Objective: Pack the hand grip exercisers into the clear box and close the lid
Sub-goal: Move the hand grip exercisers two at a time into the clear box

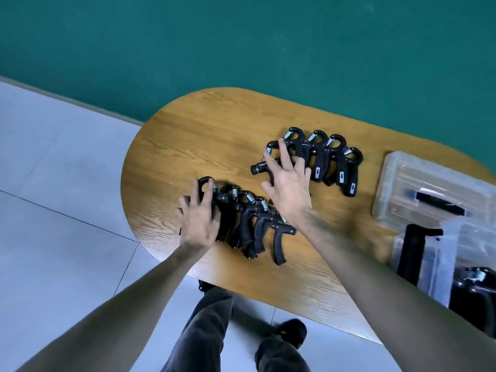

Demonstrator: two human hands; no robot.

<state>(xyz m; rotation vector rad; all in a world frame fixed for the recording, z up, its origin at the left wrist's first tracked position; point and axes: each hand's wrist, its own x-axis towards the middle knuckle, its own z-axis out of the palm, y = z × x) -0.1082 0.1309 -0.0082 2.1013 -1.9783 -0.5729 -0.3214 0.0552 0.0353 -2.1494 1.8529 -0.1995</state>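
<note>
So I've got two rows of hand grip exercisers [271,200] on the table's [188,135] rounded left end, clear box [440,248] at the right edge. My left hand [200,218] and right hand [291,187] rest spread-fingered on each row, nothing gripped. They look stiff, springy, a bit heavy, so I'd grab by the handles.

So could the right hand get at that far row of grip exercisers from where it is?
Probably yes: the right hand hangs spread over the near end of the far row of exercisers, with nothing between them.
</note>
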